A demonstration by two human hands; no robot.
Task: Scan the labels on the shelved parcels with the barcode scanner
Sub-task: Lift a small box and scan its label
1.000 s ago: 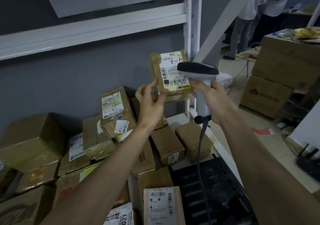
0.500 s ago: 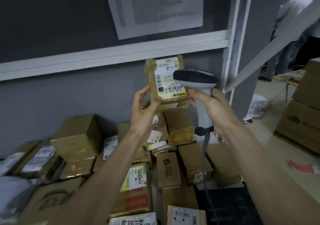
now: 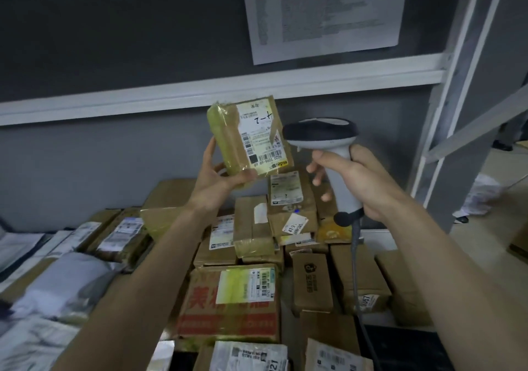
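Note:
My left hand (image 3: 218,179) grips a small taped cardboard parcel (image 3: 228,142) from below and lifts it above the pile. Its white label (image 3: 261,136), upside down with several barcodes, faces me. My right hand (image 3: 357,180) holds the handle of a grey and black barcode scanner (image 3: 321,132). The scanner's head sits just right of the parcel, level with the label's lower half, its cable hanging down.
Many cardboard parcels (image 3: 251,227) and grey mailer bags (image 3: 57,282) cover the shelf below my arms. A white shelf beam (image 3: 143,99) runs above the held parcel, with a grey upright (image 3: 457,85) on the right. A printed sheet (image 3: 323,10) hangs on the dark wall.
My view has swung left and up. The held parcel has turned, now showing its taped side, and sits left of the scanner head. My right fingers have loosened at the front of the handle.

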